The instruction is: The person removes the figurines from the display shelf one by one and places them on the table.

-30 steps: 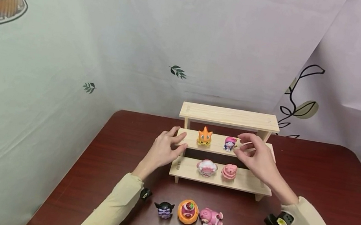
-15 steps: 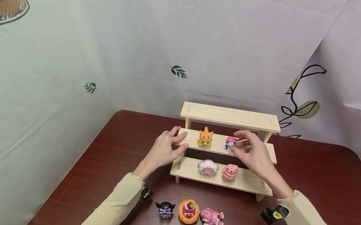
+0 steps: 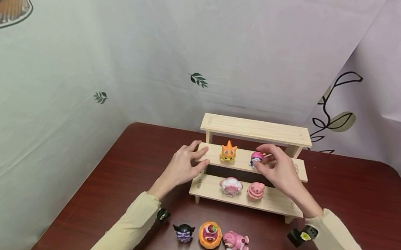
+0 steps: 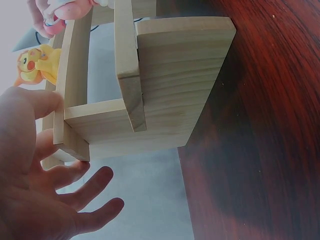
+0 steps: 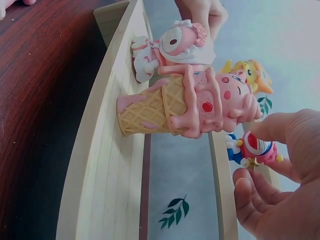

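Note:
A three-tier wooden display shelf (image 3: pixel 255 129) stands on the table. My left hand (image 3: pixel 181 164) grips the left end of its middle board; in the left wrist view the thumb and index finger (image 4: pixel 47 142) sit around that end and the other fingers spread past it. My right hand (image 3: pixel 281 174) pinches a small figurine with a pink hat (image 3: pixel 257 157) at the middle tier, its feet close to the board. An orange-and-yellow figurine (image 3: pixel 228 152) stands to its left. On the bottom tier are a white-and-pink figurine (image 3: pixel 231 187) and a pink ice-cream-cone figurine (image 5: pixel 210 105).
In front of the shelf, a black-and-purple figurine (image 3: pixel 183 233), a round orange figurine with a strawberry top (image 3: pixel 210 235) and a pink bear figurine lying down (image 3: pixel 235 242) line up on the dark red table (image 3: pixel 354 204). A patterned cloth (image 3: pixel 267 56) hangs behind.
My right hand has moved left and its thumb and fingers have closed in on the pink-hatted figurine. The left hand keeps its place on the shelf.

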Demonstrator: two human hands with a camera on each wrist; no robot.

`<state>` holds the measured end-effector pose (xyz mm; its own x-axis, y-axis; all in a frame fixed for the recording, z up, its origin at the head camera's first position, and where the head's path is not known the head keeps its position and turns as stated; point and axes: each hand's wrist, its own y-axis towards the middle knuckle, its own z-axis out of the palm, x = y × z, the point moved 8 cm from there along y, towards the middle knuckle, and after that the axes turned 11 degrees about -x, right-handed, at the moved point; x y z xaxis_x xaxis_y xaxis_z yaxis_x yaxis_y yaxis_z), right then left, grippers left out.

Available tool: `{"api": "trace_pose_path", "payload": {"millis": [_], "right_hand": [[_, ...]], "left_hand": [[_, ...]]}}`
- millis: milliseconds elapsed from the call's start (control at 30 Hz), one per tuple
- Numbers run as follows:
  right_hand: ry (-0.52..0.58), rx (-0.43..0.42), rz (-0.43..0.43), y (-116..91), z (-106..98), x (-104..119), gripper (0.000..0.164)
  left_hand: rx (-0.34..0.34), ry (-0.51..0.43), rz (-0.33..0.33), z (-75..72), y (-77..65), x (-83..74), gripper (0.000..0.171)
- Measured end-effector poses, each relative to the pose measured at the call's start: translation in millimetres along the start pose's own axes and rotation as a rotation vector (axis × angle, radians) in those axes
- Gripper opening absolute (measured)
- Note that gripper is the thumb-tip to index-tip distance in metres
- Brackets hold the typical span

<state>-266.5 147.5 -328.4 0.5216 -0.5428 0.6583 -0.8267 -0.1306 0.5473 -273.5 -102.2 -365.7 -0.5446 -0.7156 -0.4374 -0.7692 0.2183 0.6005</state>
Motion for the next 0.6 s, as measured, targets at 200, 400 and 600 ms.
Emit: {"api": "trace_pose_path", "payload": {"millis": [200, 400, 600], "right_hand": [[0.003, 0.008, -0.008, 0.7, 1.8, -0.3, 0.033], [-0.002, 0.014, -0.014, 1.1, 3.2, 0.0, 0.032], [-0.006, 0.021, -0.001, 1.3, 3.7, 0.2, 0.031]], "left_hand": [[-0.014, 0.007, 0.009, 0.5, 0.1, 0.6, 0.045], [-0.013, 0.006, 0.006, 0.4, 0.0, 0.9, 0.045], [-0.012, 0.008, 0.005, -0.1, 0.1, 0.6, 0.046]]}}
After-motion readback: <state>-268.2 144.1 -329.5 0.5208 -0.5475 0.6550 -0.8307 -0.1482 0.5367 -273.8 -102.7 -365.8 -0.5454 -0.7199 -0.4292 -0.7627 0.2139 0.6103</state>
